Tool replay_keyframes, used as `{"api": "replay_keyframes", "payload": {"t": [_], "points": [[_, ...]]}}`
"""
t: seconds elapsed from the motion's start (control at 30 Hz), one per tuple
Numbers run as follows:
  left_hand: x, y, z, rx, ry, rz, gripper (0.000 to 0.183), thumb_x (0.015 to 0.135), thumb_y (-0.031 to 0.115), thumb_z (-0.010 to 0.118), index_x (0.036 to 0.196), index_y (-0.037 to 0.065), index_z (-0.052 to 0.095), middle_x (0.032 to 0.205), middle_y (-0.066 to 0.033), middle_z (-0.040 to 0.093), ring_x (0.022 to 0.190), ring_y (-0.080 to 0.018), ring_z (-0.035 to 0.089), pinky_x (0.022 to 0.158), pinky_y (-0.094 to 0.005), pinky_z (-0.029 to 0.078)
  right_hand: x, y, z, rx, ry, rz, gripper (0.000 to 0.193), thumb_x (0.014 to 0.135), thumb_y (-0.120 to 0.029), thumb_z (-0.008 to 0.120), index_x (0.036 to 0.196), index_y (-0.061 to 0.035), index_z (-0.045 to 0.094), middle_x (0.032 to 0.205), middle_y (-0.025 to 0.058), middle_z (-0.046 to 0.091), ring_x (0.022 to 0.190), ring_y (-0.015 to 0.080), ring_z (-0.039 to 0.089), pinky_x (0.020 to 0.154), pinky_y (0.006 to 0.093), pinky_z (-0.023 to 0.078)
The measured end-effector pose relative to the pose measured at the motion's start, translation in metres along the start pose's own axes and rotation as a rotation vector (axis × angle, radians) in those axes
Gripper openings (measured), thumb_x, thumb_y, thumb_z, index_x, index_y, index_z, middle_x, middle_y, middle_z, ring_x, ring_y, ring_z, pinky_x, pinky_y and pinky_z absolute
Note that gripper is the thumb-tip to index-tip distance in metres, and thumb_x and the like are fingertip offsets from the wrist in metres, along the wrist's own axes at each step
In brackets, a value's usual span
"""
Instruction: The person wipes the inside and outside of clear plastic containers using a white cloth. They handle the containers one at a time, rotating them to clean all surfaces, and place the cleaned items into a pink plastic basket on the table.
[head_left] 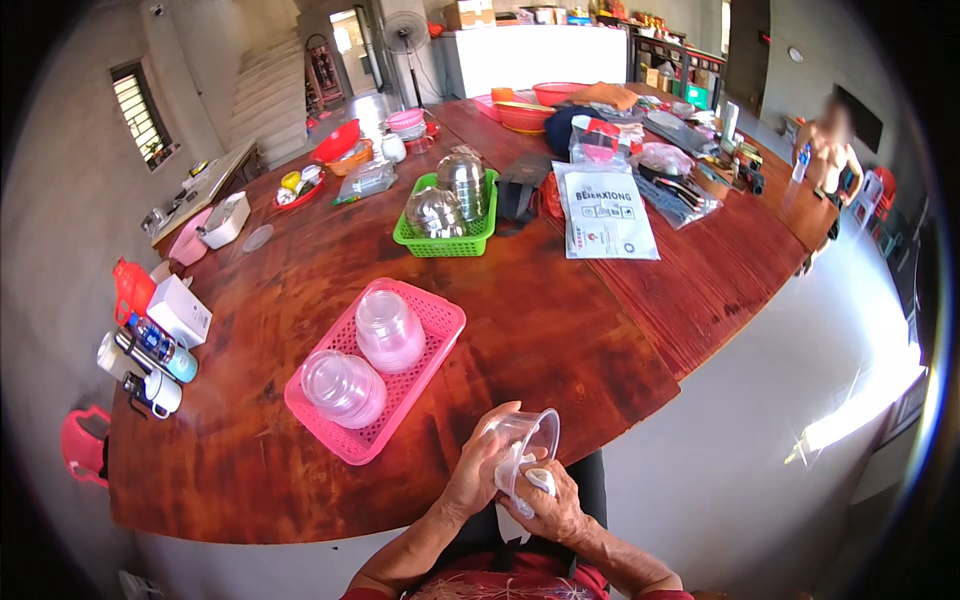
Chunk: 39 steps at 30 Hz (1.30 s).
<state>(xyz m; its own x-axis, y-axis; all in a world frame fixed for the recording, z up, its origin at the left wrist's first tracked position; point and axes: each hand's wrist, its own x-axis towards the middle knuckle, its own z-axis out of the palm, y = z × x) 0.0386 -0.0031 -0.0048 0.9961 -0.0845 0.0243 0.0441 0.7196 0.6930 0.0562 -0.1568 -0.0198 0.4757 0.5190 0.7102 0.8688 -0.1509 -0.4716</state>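
At the table's near edge, my left hand (472, 474) is wrapped around the side of a clear plastic bowl (545, 432), which is tilted with its mouth toward the right. My right hand (556, 512) is closed on a wadded white cloth (540, 482) at the bowl's near rim, and part of the white material shows through the bowl's clear wall. Just beyond my hands, to the left, lies a pink perforated plastic basket (318, 424). Two stacks of clear plastic bowls, a nearer stack (343, 388) and a farther stack (389, 330), stand upside down in it.
A green basket (444, 247) with shiny metal bowls stands farther back, beside a white printed bag (607, 212). Bottles and a white mug (162, 393) crowd the left edge near a white box (180, 312). A person (828, 160) stands at the far right.
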Motion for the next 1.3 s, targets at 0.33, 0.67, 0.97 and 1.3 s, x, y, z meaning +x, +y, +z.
{"api": "replay_keyframes", "payload": {"t": [0.33,0.67,0.97,1.3], "points": [[0.002,-0.006,-0.010,0.333,-0.022,0.377,0.078,0.082,0.033,0.066,0.142,0.007,0.023,0.132,-0.0204,0.041,0.115,-0.0371,0.052,0.091,-0.0451,0.049,0.026,-0.008,-0.018,0.758,-0.272,0.425,0.037,0.088,-0.020,0.058,0.121,-0.0026,0.055,0.103,0.0174,0.059,0.093,0.0280,0.061,0.079,0.0363,0.048],[-0.010,-0.004,-0.008,-0.173,0.072,-0.104,0.072,0.088,0.048,0.052,0.140,0.005,0.026,0.129,-0.0202,0.049,0.111,-0.0346,0.056,0.078,-0.0489,0.057,0.038,0.027,-0.031,-0.225,-0.294,-0.186,0.030,0.064,-0.018,0.069,0.094,-0.0129,0.069,0.108,0.0116,0.053,0.096,0.0261,0.055,0.075,0.0356,0.047],[-0.010,-0.001,-0.003,-0.404,0.130,-0.245,0.064,0.092,0.052,0.041,0.140,0.012,0.029,0.128,-0.0269,0.045,0.107,-0.0487,0.054,0.071,-0.0590,0.057,0.057,0.035,-0.020,-0.051,0.161,0.034,0.041,0.067,0.002,0.065,0.107,-0.0032,0.060,0.100,0.0152,0.055,0.087,0.0310,0.057,0.070,0.0397,0.052],[-0.003,-0.009,-0.011,-0.369,0.091,-0.165,0.059,0.092,0.048,0.045,0.132,0.006,0.040,0.125,-0.0216,0.051,0.100,-0.0482,0.058,0.069,-0.0591,0.057,0.030,0.022,-0.043,0.047,-0.057,0.448,0.023,0.079,-0.005,0.062,0.102,-0.0027,0.057,0.094,0.0179,0.056,0.084,0.0354,0.059,0.070,0.0401,0.052]]}}
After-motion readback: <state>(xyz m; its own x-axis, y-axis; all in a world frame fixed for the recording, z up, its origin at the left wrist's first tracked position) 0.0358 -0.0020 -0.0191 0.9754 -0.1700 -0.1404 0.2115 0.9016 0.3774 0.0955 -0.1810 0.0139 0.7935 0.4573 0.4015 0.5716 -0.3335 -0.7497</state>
